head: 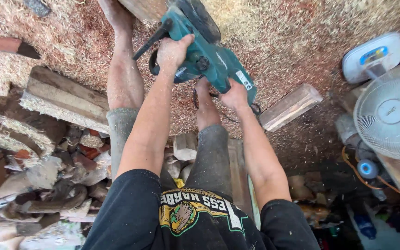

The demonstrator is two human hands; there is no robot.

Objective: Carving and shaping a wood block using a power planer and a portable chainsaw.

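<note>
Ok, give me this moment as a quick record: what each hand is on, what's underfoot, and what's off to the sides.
left hand: fingers closed on the front handle of the teal power saw
right hand: gripping the saw's rear handle
ground: sawdust all over
left side: wood offcuts pile, plank
right side: wood block, white fan
feet: bare, dusted with sawdust

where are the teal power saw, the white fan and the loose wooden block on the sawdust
teal power saw (214, 65), head view, on its plastic body between the two hands
white round-caged fan (391, 112), head view, on the hub of its grille
rectangular wooden block (290, 106), head view, on its long top face
</note>
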